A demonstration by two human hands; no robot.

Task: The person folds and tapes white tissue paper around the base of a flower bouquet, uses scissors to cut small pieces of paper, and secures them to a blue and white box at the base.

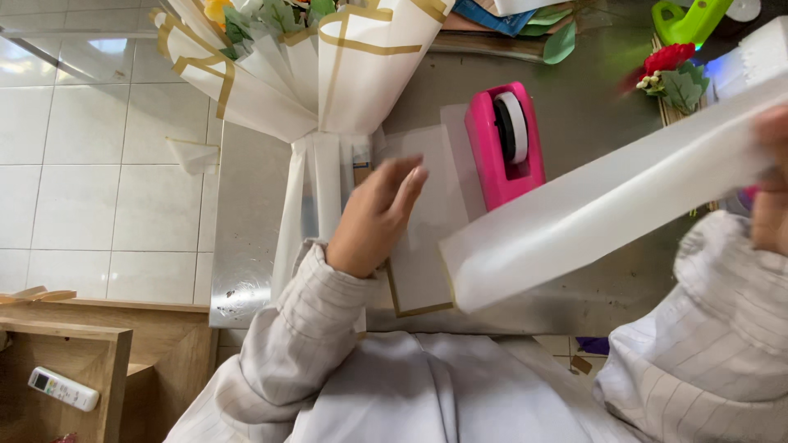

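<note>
Grey, slightly shiny table point(591, 123) over a white tiled floor point(90, 172), wooden shelf unit point(74, 353) with a white remote control point(63, 388) at lower left. Left hand point(379, 215) stretched forward, fingers straight and loosely together, laid flat on a white rectangular sheet of wrapping paper with a thin gold edge point(427, 271), just left of the pink plastic tape dispenser point(503, 141). Right hand point(770, 184) at the frame edge, well to the right of the dispenser, blurred, closed in a pinch on one end of a long translucent white strip of paper point(591, 213); strip lifted off the table, slanting down past the dispenser's near side and overlapping the flat sheet. Bouquet wrapped in white paper with gold bands point(328, 66) lying beyond the left hand, left of the dispenser, stem end just beside the fingers. Red artificial flower with green leaves point(673, 74) right of the dispenser, green plastic tool point(689, 20) beyond it.
</note>
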